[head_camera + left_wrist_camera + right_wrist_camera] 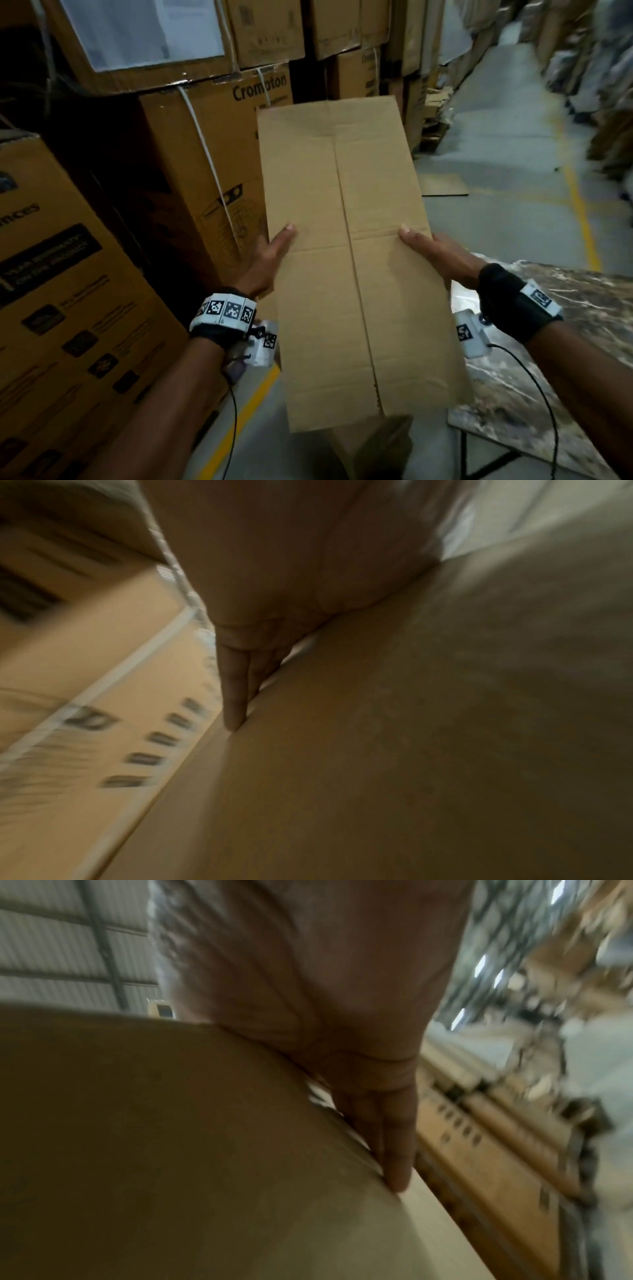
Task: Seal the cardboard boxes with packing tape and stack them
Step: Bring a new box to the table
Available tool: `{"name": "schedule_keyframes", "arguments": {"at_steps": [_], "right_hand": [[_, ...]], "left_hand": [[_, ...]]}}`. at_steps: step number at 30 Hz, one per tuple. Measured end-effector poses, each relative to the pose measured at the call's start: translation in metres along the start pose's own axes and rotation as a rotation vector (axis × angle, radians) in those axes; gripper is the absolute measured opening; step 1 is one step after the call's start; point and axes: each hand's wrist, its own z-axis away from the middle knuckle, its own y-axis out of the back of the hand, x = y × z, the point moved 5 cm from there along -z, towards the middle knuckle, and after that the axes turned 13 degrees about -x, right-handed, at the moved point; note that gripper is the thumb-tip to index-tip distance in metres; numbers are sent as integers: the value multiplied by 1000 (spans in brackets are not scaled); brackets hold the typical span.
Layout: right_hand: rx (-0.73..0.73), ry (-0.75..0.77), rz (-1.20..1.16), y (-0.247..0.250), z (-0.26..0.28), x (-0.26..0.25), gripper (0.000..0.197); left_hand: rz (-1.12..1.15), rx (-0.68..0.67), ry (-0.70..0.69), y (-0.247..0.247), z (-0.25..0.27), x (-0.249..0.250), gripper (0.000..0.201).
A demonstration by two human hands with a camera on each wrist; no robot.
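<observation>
**Two hands, one flattened carton held in the aisle**

Two hands are seen on a flattened cardboard box (pixel 346 246), which is held in the air in front of the person, its long axis running away from the camera. The left hand (pixel 270 260) is laid against the box's left edge with the thumb resting on the upper face; its fingers (pixel 236 693) are shown straight along the edge in the left wrist view. The right hand (pixel 438 255) is set against the right edge in the same manner, thumb on top, and its fingers (pixel 387 1139) are stretched along the edge in the right wrist view. The box is thus clamped between two flat palms rather than wrapped by curled fingers. A centre seam and cross creases are visible on the box's face; no tape is seen on it.

Stacked printed cartons (pixel 205 164) bound with white straps are ranged to the left and behind. A marbled table top (pixel 555 342) is placed to the right, below the right wrist. A grey floor (pixel 496 212) marked with a yellow line (pixel 582 219) is seen beyond, and a loose cardboard sheet (pixel 443 185) is laid flat on it. Both wrist views are blurred.
</observation>
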Motion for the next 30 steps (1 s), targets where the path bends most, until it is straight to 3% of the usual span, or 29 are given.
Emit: {"name": "schedule_keyframes", "arguments": {"at_steps": [4,7,9,12,13,16,20,25,27,28,30], "right_hand": [[123,86,18,32,60,-7,53],[217,79,27,65,109,-4,57],[259,59,42,85,144,-3,49],[318,24,64,119,198,7,35],[336,13,81,131,216,13,37],[385,-22,99,170,272,37,55],[418,-55,63,214,348,65,81],[460,-139,11,261,416,93,70],[459,-144,-7,276,431,101,44],[453,-159,-8,284,435,107,43],[440,-181,15,303,436,126,77]], "left_hand": [[-21,-39,-112,-45,-9,26,61],[-36,-92,-146,-91,-19,45,71],[-13,-128,-156,-126,-28,53,78],[-20,-244,-162,-192,-36,63,59],[-23,-270,-160,-214,-36,67,53],[24,-329,-185,-286,-37,81,64],[46,-389,-190,-383,-32,93,61],[64,-455,-66,-477,-27,82,72],[73,-454,-29,-502,-30,72,74],[70,-444,-17,-512,-31,67,74],[81,-426,23,-530,-33,61,73]]}}
